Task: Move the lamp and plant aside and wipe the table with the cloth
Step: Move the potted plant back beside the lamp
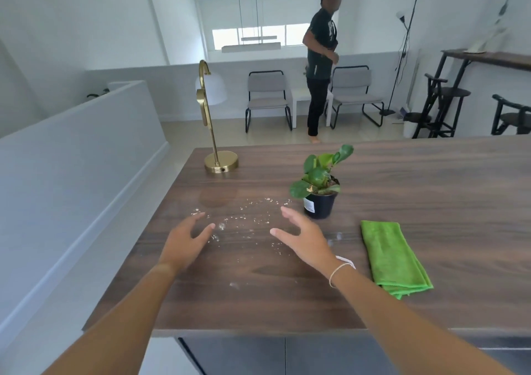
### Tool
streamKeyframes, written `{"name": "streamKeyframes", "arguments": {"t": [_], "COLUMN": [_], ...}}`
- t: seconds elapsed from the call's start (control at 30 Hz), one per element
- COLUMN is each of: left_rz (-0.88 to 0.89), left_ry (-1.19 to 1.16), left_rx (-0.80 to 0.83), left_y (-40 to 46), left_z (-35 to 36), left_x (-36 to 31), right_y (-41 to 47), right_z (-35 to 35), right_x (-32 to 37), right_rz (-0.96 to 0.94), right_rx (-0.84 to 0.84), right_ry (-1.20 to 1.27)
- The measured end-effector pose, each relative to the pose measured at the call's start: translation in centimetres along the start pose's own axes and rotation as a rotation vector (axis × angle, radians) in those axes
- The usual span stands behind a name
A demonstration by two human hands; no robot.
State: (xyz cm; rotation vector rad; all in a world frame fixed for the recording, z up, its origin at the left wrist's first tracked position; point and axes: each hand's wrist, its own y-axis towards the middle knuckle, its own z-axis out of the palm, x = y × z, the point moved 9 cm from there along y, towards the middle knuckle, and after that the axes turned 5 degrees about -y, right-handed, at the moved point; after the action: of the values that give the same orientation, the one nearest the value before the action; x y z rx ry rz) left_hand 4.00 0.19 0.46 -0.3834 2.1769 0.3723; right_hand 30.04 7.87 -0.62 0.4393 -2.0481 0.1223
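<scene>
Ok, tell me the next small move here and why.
Probably reach the right hand forward to the plant and take hold of its black pot. Both hands are open and empty above the wet patch, the plant stands just past the right fingertips at the patch's edge, and the green cloth lies folded and untouched. The lamp is farther off.

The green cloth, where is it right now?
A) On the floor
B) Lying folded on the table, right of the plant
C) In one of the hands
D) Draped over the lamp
B: the cloth lies folded on the table, right of the plant, and neither the left hand nor the right hand holds it.
</scene>
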Motion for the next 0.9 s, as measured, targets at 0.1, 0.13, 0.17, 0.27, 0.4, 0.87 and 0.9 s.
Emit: {"name": "streamKeyframes", "arguments": {"t": [0.1, 0.13, 0.17, 0.27, 0.4, 0.87, 0.9], "left_rz": [0.054, 0.065, 0.069, 0.064, 0.05, 0.067, 0.066], "left_ry": [0.084, 0.11, 0.141, 0.215, 0.299, 0.457, 0.457], "left_rx": [-0.005, -0.002, 0.004, 0.0, -0.001, 0.047, 0.046], "left_y": [-1.3, -1.5, -1.7, -2.4, -3.2, -3.3, -3.3], "left_z": [-0.4, -0.6, -0.9, -2.2, -2.6, -1.8, -1.8], "left_x": [-0.1, 0.1, 0.4, 1.8, 3.1, 3.2, 3.2], "right_y": [-0.9, -1.1, -1.3, -1.4, -0.8, 2.1, 2.3], "right_z": [-3.4, -4.5, -5.6, -7.6, -8.1, -7.9, -7.8], "right_x": [-1.7, -2.2, -2.7, -3.7, -3.4, -4.3, -4.4], "right_rz": [0.053, 0.072, 0.095, 0.139, 0.093, 0.083, 0.075], "right_rx": [-0.187, -0.262, -0.333, -0.449, -0.527, -0.615, -0.605], "right_ry": [0.003, 0.011, 0.02, 0.047, 0.012, 0.117, 0.135]}}
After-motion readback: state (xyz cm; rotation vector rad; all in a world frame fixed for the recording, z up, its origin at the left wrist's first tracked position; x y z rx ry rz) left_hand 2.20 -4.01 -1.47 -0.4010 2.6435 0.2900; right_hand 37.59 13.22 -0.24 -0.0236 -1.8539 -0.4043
